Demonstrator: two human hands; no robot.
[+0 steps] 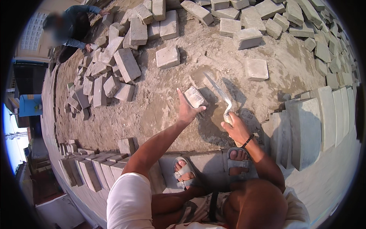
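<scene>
In my left hand (187,110) is a small grey concrete block (196,97), gripped between the thumb and the fingers just above the sandy ground. My right hand (237,129) is wrapped round the handle of a trowel (219,91). Its metal blade points up and away to the left, past the right side of the block, and is seen nearly edge-on. Shadows of the trowel and my hand fall on the sand (213,114) beside them. My left fingertips are partly hidden by the block.
Grey blocks lie heaped at the far left (127,65) and far right (251,19). Single blocks rest ahead (167,57) and to the right (256,69). Upright blocks (305,129) line the near edge on both sides of my sandalled feet. A co-worker (72,28) crouches at the upper left, handling blocks.
</scene>
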